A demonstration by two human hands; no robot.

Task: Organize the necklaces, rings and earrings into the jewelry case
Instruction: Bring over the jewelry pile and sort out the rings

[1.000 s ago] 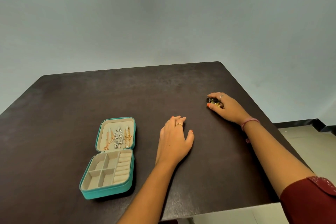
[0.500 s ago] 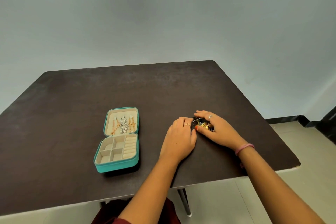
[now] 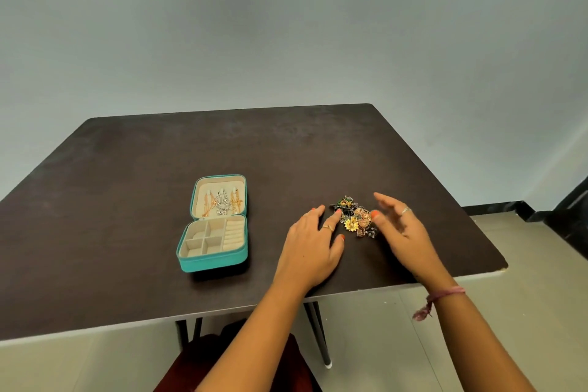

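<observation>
A teal jewelry case [image 3: 212,259] lies open on the dark table [image 3: 127,169], well to the left of both hands. Its raised lid panel [image 3: 219,199] carries necklaces [image 3: 221,205] hung side by side from small hooks, gold chains flanking a silver one. The lower tray shows square compartments [image 3: 200,240] on the left and a column of ring rolls [image 3: 234,234] on the right; all of these appear unfilled, so the necklace portion looks complete while rings and earrings remain outstanding. The loose pieces form one small jewelry pile [image 3: 354,218] on the table between the hands, containing a yellow flower-shaped piece [image 3: 351,225], copper-toned dangling items and darker pieces; individual rings cannot be distinguished from earrings at this resolution. The left hand [image 3: 313,243] lies palm down on the table with fingers relaxed and extended, its fingertips touching the left edge of the pile and holding nothing. The right hand [image 3: 399,226] hovers just beside the right edge of the pile, fingers spread loose and thumb extended toward it, also holding nothing. The step in hand is judged to be sorting: the pile is positioned for access and no piece has been selected. The next move calls for separating one item from the tangle with a fine fingertip pinch, identifying its type, then carrying it left to the matching section, ring roll or square compartment. Hooks and dangles may snag adjoining pieces, so lift slowly.
</observation>
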